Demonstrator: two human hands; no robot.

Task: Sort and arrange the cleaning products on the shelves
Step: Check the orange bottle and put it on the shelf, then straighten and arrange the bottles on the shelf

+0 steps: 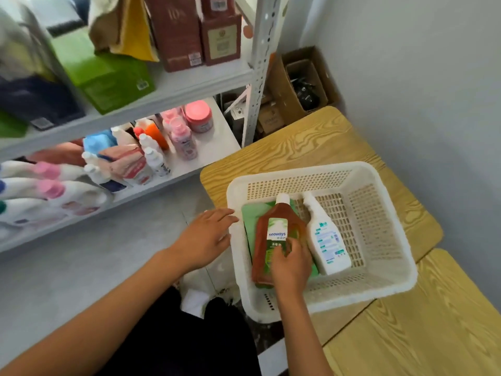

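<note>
Head view looks down on a white perforated basket (379, 240) standing on a pale wood-grain table (311, 147) beside a white metal shelf unit (260, 77). Inside the basket a brown bottle (273, 226) with a white cap and a green "seaways" label lies on a flat green item (250, 221), and a white bottle (326, 240) lies just beside it on its right. The person's right hand (291, 263) reaches into the basket, its fingers curled over the lower part of the brown bottle's label, gripping it. The left hand (207, 234) hangs just outside the basket's left rim, fingers straight and loosely spread, holding nothing. On the lower shelf (217, 137) stand pink bottles (184, 139), an orange bottle (154, 134), small white bottles (154, 156) and a pink-lidded jar (199, 115), with large white jugs (54, 191) capped in pink at the left. The upper shelf holds a green box (108, 74) and dark red boxes (195, 31). A cardboard box (301, 85) sits on the floor by the wall
</note>
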